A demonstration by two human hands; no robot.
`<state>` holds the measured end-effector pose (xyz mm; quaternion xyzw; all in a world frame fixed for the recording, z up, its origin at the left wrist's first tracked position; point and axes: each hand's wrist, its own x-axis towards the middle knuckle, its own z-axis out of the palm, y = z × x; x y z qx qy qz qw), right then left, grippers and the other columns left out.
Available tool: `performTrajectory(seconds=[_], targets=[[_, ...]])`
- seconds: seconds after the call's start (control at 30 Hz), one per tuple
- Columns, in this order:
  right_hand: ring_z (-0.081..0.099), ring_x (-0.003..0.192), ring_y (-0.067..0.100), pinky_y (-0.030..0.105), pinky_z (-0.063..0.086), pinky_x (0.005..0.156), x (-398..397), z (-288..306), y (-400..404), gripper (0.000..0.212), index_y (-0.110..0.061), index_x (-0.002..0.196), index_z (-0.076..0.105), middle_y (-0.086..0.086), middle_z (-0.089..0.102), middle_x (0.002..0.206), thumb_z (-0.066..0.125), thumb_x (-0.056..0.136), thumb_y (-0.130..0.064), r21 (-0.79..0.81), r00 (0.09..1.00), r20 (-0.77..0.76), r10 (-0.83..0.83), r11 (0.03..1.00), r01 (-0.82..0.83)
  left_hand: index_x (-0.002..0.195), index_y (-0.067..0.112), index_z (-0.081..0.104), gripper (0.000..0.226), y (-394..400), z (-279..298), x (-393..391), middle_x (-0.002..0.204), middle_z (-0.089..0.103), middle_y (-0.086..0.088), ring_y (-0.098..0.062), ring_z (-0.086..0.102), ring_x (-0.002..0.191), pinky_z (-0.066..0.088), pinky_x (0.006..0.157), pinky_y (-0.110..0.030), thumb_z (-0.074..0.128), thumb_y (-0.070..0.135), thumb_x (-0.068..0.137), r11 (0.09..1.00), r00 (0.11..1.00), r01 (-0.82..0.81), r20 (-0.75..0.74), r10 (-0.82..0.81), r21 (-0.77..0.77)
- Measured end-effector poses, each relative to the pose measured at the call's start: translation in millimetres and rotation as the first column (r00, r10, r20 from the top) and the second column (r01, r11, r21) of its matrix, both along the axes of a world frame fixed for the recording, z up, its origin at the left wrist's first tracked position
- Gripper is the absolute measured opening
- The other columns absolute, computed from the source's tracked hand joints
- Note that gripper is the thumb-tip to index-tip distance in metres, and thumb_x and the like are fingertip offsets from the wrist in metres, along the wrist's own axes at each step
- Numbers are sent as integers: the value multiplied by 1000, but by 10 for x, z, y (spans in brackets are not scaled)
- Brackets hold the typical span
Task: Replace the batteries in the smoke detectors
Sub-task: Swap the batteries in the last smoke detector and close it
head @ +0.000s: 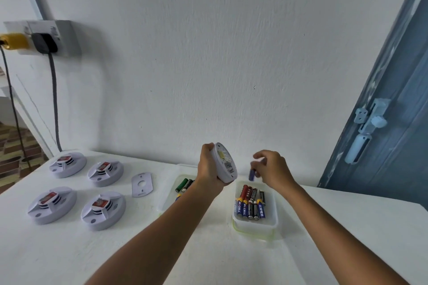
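My left hand (209,166) grips a white smoke detector (227,164) tilted on edge above the table, its open back facing right. My right hand (271,168) pinches a blurred blue battery (252,174) just right of the detector, above a clear plastic container (254,223) holding several batteries. A second clear container (168,194) with a few batteries lies partly behind my left forearm. Several white smoke detectors (103,209) with red labels sit on the left of the white table.
A white mounting plate (141,184) lies between the detectors and the left container. A wall socket (46,37) with a yellow plug and a black plug hangs at upper left, cables trailing down. A blue door (393,122) stands at the right.
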<state>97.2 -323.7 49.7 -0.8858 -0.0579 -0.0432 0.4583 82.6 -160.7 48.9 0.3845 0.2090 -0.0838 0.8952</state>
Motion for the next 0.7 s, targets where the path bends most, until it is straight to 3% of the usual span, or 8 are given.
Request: performTrajectory(seconds=[0.1,0.2,0.27,0.4,0.5,0.6,0.7], targets=[[65,77,26,27,47,63,113,-179,46,7,-6,88,61,14,67,90,61,91,-13,-366,994,-93,-59,930,21,120,18,54,44,106,-47,-44,102,54,-10,-27,53,90,47,79,-43,50,46,85,1000,1000,-12,-16,11,-17],[62,93,30,28,43,69,146,-254,141,3,-7,94,54,15,61,106,53,93,-10,-577,994,-94,-62,817,-4,114,17,56,40,204,-105,-83,101,55,-10,-26,53,91,44,88,-44,49,46,87,1000,1000,-21,-19,21,1],[60,102,30,30,45,75,160,-281,164,15,-5,108,54,14,58,113,51,93,-7,-659,993,-102,-65,752,-18,114,17,57,41,258,-132,-109,101,55,-10,-26,53,91,44,89,-44,49,47,86,1000,1000,-11,-16,11,6],[62,99,28,29,46,71,162,-318,178,19,-5,108,54,13,59,113,49,90,0,-668,977,-193,-95,741,-60,120,17,56,47,346,-200,-152,103,56,-11,-27,54,92,45,85,-44,50,48,85,1000,1000,-8,-9,8,9],[61,92,27,28,44,66,145,-261,167,11,-8,88,49,13,61,108,57,88,0,-652,969,-226,-99,755,-75,121,17,56,48,378,-230,-163,103,57,-11,-27,55,92,46,83,-44,50,48,85,1000,1000,-10,2,10,2],[64,83,28,30,50,66,146,-197,183,4,-2,87,58,13,65,98,54,88,-4,-546,983,-161,-89,838,-13,113,16,58,43,420,-241,-178,98,58,-10,-26,55,89,46,82,-42,50,48,84,1000,1000,-5,25,5,3],[66,83,25,32,55,72,70,-97,309,15,-8,94,69,10,67,98,55,88,-7,-435,997,-78,-15,900,-21,106,15,58,40,542,-209,-200,93,58,-10,-25,55,86,45,81,-40,48,47,86,1000,998,-22,65,22,-2]])
